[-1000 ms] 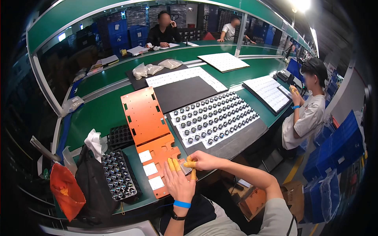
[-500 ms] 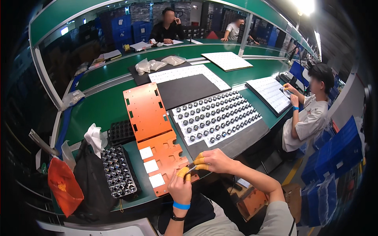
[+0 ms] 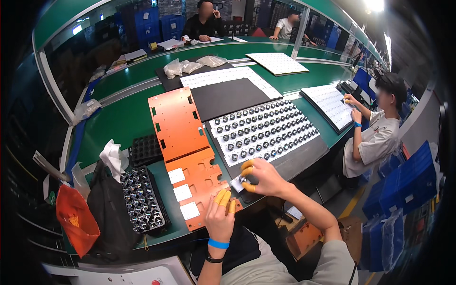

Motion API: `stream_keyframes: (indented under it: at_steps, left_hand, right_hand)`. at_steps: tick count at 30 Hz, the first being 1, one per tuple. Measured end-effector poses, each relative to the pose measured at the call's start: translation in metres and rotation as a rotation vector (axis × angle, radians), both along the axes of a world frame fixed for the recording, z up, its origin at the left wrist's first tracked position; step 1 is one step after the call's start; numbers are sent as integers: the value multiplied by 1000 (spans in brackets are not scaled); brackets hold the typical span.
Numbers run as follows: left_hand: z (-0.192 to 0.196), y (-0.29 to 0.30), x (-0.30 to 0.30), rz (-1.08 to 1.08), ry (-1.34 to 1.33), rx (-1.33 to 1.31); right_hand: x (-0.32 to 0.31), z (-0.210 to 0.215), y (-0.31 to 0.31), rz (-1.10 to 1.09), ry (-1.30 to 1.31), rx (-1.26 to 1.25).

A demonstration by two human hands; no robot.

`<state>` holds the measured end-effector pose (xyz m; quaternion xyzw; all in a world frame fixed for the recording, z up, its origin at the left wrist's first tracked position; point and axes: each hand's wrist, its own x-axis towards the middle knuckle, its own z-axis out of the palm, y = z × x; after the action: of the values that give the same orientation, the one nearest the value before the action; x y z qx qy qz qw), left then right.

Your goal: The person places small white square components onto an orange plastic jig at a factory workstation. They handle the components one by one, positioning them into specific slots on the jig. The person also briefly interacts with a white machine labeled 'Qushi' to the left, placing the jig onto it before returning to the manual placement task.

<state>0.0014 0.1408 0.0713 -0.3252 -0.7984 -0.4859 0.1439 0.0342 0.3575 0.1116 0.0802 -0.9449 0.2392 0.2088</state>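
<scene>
Both my hands wear yellow finger covers. My right hand (image 3: 261,176) is closed on a small white square plate with a black round part (image 3: 237,184), tilted over the bench's near edge. How its fingertips grip that part is partly hidden. My left hand (image 3: 220,216) lies at the near right corner of an orange fixture board (image 3: 205,167), fingers stretched along it with nothing visible in them. Three white square plates (image 3: 182,193) sit in a column on the board's left side. To the right, a sheet of white squares (image 3: 233,159) carries rows of black round parts (image 3: 256,133).
A black tray of round shiny parts (image 3: 141,204) stands left of the orange board, with another black tray (image 3: 144,151) behind it. An orange bag (image 3: 78,221) hangs at the left. A co-worker (image 3: 375,128) handles a white sheet (image 3: 325,105) at the right.
My right hand has moved away from my left, up and right, with the plate and black part now showing in it. My left hand has come down onto the board with its fingers loosened.
</scene>
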Motion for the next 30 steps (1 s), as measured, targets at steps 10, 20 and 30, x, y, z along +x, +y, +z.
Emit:
stream_keyframes:
  at_steps: [10,20,30]
  left_hand:
    - [-4,0,-1,-14,-13,2]
    - [2,-2,-2,-25,-29,-20]
    - [-5,1,-2,0,-24,24]
  right_hand:
    - [-3,-25,40,-288,56,145]
    - [-8,-31,42,-326,47,230]
    - [-30,2,-31,-230,204,106]
